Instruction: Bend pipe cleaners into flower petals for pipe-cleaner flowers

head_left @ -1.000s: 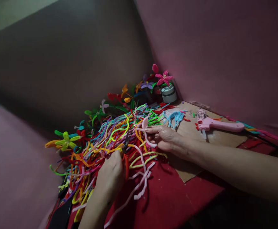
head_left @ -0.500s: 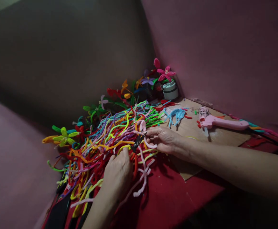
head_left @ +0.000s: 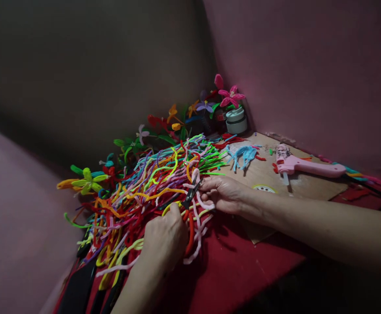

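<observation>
Left hand [head_left: 166, 231] grips red-handled, black-bladed scissors [head_left: 189, 199], parted blades now swung up to within cutting reach of the fuzzy pale-pink stem [head_left: 206, 205] the right hand [head_left: 221, 194] pinches, inside the red desk's [head_left: 242, 270] front edge.

Red-topped desk [head_left: 234, 270] tucked into a corner — strewn on the left, boarded on the right.
A tangle of fuzzy stems [head_left: 159, 174] spreads along the left edge; a tan board [head_left: 319, 187] lies by the right edge; a pale pot [head_left: 236, 125] stands near the far corner — a flat black object [head_left: 78, 283] at the near left.
</observation>
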Available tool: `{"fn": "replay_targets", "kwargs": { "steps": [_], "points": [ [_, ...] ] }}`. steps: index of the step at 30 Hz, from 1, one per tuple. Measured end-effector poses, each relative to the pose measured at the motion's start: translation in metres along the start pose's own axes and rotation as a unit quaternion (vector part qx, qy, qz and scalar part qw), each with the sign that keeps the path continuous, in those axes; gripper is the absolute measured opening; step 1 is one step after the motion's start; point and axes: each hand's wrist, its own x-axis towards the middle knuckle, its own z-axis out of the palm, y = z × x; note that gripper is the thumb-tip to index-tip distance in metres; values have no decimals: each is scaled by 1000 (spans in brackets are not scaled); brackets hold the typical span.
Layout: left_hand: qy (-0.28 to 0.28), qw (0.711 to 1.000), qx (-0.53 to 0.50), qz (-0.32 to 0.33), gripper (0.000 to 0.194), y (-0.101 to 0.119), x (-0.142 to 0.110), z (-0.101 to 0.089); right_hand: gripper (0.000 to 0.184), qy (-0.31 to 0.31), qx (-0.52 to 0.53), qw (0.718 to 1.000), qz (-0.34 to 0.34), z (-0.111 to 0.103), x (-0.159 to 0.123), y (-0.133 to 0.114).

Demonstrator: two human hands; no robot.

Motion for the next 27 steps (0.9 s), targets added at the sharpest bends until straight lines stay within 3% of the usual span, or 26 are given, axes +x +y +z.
{"fn": "replay_targets", "kwargs": {
  "steps": [8, 12, 19, 21, 24, 26, 27],
  "points": [
    [-30, 1000, -7, 6, 23, -6, 0, 0, 12, 18, -25, 999, -19, -4, 4, 1],
    [-12, 999, 6, -38, 28, -26, 7, 6, 9, 35, -108, 993, -20, -5, 4, -3],
    [-17, 997, -40, -57, 27, -65, 30, 28, 19, 42, -254, 961, -104, -2, 2, 3],
    [13, 996, -47, -68, 26, -70, 32, 30, 17, 45, -286, 950, -113, -2, 1, 4],
    [108, 987, -93, -75, 24, -64, 28, 26, 16, 41, -308, 943, -121, -2, 0, 6],
    [165, 959, -223, -54, 25, -51, 23, 19, 14, 24, -313, 941, -126, -2, -2, 7],
    [180, 927, -328, -34, 25, -42, 20, 15, 13, 12, -316, 940, -129, -2, -3, 8]
  ]
}}
